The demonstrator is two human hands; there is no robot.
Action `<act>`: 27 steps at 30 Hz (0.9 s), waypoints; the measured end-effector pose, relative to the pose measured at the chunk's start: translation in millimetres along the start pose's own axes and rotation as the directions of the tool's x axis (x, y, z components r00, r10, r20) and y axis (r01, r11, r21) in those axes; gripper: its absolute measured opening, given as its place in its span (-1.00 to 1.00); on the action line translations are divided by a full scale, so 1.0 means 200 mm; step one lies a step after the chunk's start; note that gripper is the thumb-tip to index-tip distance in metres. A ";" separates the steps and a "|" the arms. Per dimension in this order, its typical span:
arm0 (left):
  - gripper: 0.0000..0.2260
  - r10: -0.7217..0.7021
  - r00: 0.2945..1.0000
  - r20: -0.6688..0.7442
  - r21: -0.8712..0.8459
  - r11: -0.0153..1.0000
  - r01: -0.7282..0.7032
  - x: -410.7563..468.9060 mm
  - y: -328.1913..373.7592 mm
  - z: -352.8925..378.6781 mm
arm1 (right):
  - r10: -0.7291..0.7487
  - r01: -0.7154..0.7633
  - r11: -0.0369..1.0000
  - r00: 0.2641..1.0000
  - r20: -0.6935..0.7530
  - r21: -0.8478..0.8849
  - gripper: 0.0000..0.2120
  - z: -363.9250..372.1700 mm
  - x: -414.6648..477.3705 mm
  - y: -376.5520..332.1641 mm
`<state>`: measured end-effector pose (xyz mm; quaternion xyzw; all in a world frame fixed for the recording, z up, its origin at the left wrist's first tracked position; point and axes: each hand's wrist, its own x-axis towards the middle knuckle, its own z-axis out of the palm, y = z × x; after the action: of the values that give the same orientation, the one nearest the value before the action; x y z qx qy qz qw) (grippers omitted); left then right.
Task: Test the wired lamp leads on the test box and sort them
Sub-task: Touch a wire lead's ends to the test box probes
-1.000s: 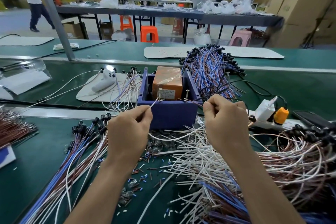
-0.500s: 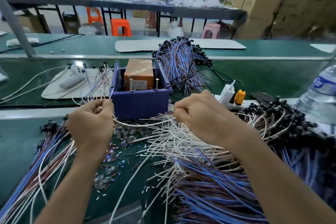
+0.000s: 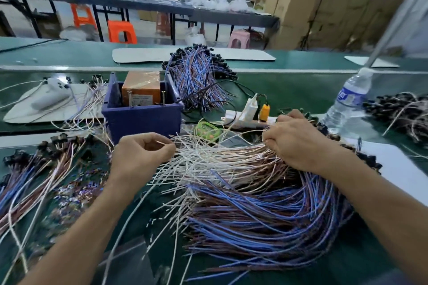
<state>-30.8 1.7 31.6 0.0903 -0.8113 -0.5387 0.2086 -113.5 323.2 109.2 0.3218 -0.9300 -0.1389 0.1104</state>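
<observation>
Left hand [image 3: 141,157] has its thumb and forefinger pinched narrow on the bare tip of one thin pale lead [image 3: 165,143]. Right hand [image 3: 298,146] is dug in at the far right of the heap of leads [image 3: 254,203], fingers curled down round a few strands near the black lamp-holder ends. I can't tell if it's the same lead.

The bit that matters, I reckon: the heap's long axis runs left to right across the bench [image 3: 289,92], with stripped tips pointing left toward the left hand and lamp ends on the right. The blue test box [image 3: 141,122] sits straight ahead of the left hand, just beyond it, its two upright contact pins [image 3: 129,98] near the front wall. So the left hand is way nearer the box, and the tip probably needs to go forward and up over that wall. The tested bundle [image 3: 34,176] lies off to the left.
</observation>
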 end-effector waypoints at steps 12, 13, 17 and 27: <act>-0.26 0.370 0.924 -0.092 0.532 0.803 -0.269 -0.11 0.05 0.08 | 0.254 -0.253 0.893 0.966 0.048 0.372 -0.71 0.02 -0.07 0.00; -0.25 0.428 0.903 -0.042 0.581 0.746 -0.326 -0.13 0.07 0.08 | 0.269 -0.254 0.885 0.963 0.016 0.390 -0.64 0.01 -0.08 -0.01; -0.49 0.577 0.757 0.306 0.457 0.609 -0.649 -0.22 0.11 0.15 | 0.228 -0.238 0.872 0.971 0.076 0.429 -0.66 -0.05 -0.14 -0.11; -0.51 0.385 0.699 0.603 0.305 0.698 -0.648 -0.30 0.16 0.20 | 0.219 -0.363 0.752 0.925 0.311 0.550 -0.74 0.10 -0.26 -0.41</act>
<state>7.3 70.2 33.7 -0.2411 -0.9362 -0.2306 0.1107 -33.6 297.2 58.1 0.1721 -0.9708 0.1447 -0.0834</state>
